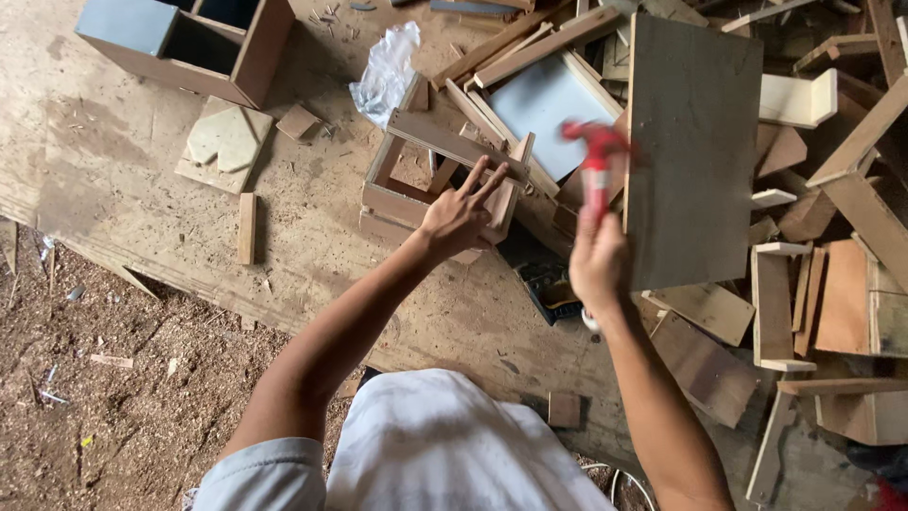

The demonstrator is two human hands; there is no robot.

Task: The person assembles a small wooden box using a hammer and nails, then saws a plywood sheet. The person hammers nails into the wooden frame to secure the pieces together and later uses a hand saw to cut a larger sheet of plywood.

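— What's the biggest thing there?
— The scuffed plywood work surface [142, 189], running out of view at the top and left; below its ragged lower edge is a sawdust floor [95, 397]. On the right, a heap of offcut wooden boards [832, 284] crowds the surface up to the frame's edge. The open room is on the left.
— And the dark panel?
— A tall grey-brown rectangular board [695, 142], lying over the heap and hiding what's under it.
— The hands?
— The left hand [456, 220] rests on a small open wooden box frame [416, 180], fingers spread wide across its top slat. The right hand [598, 265] is closed around a red-handled tool [594, 156], blurred; I can't make out its head. It's just beside the board's left edge.
— Anything else?
— A brown cabinet with open compartments [189, 38], cut off at the top left, and a crumpled clear plastic bag [386, 71].
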